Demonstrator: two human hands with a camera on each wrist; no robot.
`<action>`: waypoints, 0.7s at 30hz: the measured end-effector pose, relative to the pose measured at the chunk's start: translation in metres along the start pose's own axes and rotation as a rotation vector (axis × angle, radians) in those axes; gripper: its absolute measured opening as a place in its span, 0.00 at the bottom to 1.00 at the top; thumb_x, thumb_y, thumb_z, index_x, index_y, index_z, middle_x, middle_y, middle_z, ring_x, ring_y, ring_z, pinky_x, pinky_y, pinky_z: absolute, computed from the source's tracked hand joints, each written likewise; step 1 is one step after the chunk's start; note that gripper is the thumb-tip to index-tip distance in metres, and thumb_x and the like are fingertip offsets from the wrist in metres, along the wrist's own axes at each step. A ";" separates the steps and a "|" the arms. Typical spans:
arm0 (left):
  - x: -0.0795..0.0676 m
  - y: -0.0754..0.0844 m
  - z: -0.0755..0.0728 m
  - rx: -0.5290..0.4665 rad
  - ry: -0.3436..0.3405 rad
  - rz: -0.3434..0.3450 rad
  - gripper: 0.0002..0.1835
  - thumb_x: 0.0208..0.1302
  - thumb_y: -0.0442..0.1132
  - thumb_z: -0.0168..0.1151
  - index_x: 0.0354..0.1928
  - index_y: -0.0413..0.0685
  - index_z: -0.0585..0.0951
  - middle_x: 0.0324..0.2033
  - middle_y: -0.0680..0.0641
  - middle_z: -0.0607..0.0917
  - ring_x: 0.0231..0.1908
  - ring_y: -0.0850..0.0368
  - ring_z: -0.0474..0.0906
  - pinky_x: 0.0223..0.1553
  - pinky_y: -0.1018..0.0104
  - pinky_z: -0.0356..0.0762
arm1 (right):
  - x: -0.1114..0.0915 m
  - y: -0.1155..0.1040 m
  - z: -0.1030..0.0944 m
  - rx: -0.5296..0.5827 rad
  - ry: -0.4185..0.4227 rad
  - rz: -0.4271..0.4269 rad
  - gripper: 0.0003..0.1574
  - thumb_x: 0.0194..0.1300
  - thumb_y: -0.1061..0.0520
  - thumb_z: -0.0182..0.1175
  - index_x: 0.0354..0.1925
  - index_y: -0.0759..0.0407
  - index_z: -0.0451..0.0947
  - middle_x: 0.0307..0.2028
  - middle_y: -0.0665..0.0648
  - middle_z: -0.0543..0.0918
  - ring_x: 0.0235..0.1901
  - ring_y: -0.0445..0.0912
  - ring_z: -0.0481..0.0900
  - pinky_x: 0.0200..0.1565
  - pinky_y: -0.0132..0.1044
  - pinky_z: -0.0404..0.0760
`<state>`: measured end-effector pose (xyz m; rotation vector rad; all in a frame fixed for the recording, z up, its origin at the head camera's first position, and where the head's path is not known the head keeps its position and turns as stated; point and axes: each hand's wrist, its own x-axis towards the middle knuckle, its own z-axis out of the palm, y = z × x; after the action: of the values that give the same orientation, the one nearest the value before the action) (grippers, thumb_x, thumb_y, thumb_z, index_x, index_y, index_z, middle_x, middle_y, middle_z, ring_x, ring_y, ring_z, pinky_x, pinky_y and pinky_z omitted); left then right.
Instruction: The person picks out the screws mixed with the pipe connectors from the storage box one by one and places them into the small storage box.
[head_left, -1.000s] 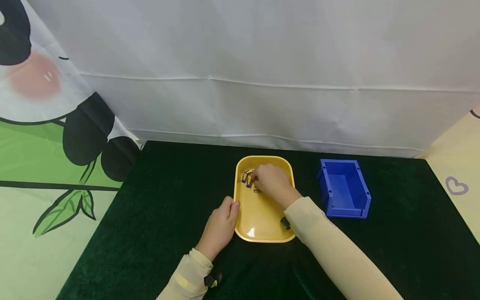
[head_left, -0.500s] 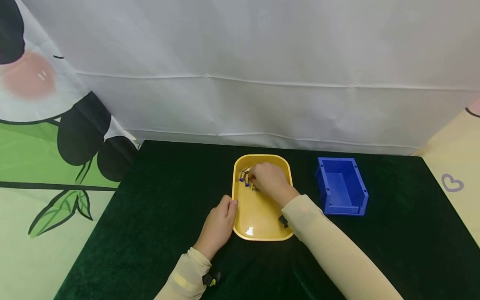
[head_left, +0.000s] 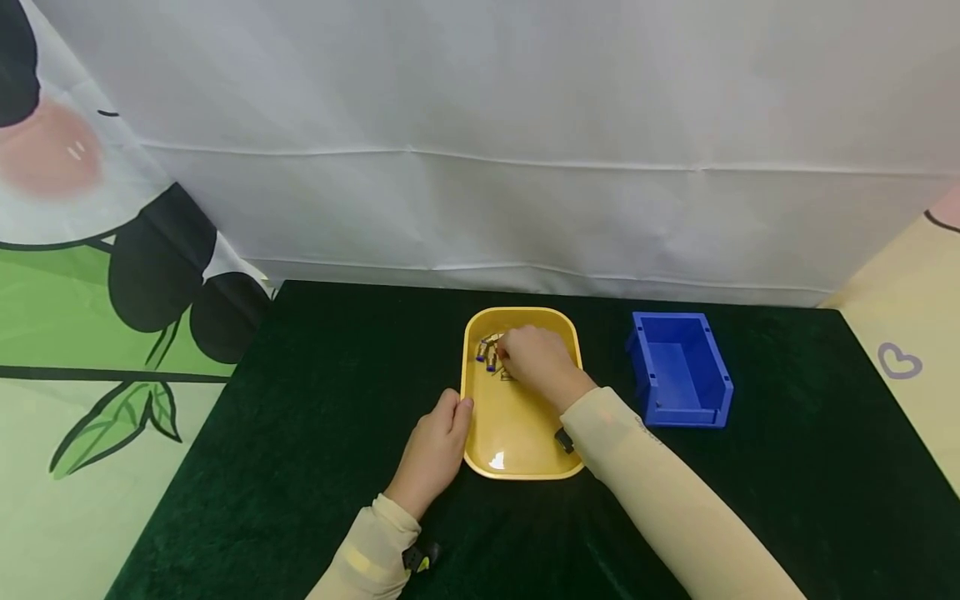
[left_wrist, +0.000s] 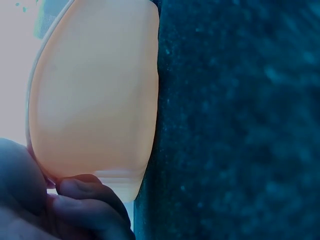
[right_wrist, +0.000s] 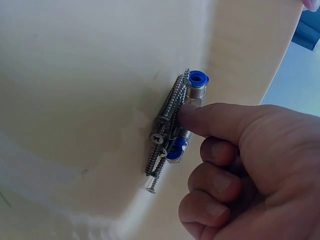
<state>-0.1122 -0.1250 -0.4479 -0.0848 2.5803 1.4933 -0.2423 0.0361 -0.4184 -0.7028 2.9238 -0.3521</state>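
Note:
A shallow yellow tray lies on the dark green cloth. My left hand grips its left rim, thumb on top; curled fingers show against the outer wall in the left wrist view. At the tray's far left end is a bunch of silver screws, alongside metal push-in fittings with blue collars. My right hand reaches into this pile. Its thumb tip touches the screws and the other visible fingers are curled; the index fingertip is hidden, so I cannot tell whether a screw is pinched.
To the right of the tray stands a blue plastic bin with a low front lip. A white cloth backdrop hangs behind the table's far edge. The green tablecloth spreads around the tray.
The whole head view has shifted slightly, so the tray and bin sit a little further left and higher. Both hands keep their places at the rim and the pile.

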 end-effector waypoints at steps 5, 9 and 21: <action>0.000 0.000 -0.001 -0.006 -0.005 0.002 0.16 0.80 0.53 0.41 0.47 0.50 0.71 0.27 0.47 0.79 0.22 0.51 0.78 0.22 0.63 0.75 | 0.001 0.000 0.000 -0.019 -0.025 0.001 0.08 0.71 0.55 0.60 0.42 0.53 0.86 0.25 0.49 0.79 0.27 0.45 0.76 0.34 0.35 0.75; -0.001 0.000 -0.001 -0.008 -0.003 0.003 0.16 0.80 0.53 0.41 0.47 0.50 0.71 0.26 0.47 0.79 0.23 0.50 0.79 0.22 0.63 0.75 | 0.000 -0.001 0.000 -0.036 -0.053 -0.006 0.09 0.73 0.55 0.57 0.40 0.53 0.84 0.23 0.50 0.77 0.26 0.45 0.75 0.33 0.36 0.75; 0.000 0.001 -0.001 -0.010 -0.005 0.006 0.15 0.80 0.52 0.41 0.47 0.50 0.72 0.27 0.47 0.79 0.23 0.49 0.79 0.21 0.63 0.75 | -0.002 0.002 -0.001 -0.035 -0.053 -0.081 0.04 0.68 0.57 0.62 0.34 0.53 0.81 0.21 0.49 0.76 0.24 0.44 0.75 0.31 0.34 0.72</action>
<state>-0.1125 -0.1258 -0.4466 -0.0743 2.5712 1.5073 -0.2418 0.0392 -0.4182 -0.8244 2.8641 -0.2864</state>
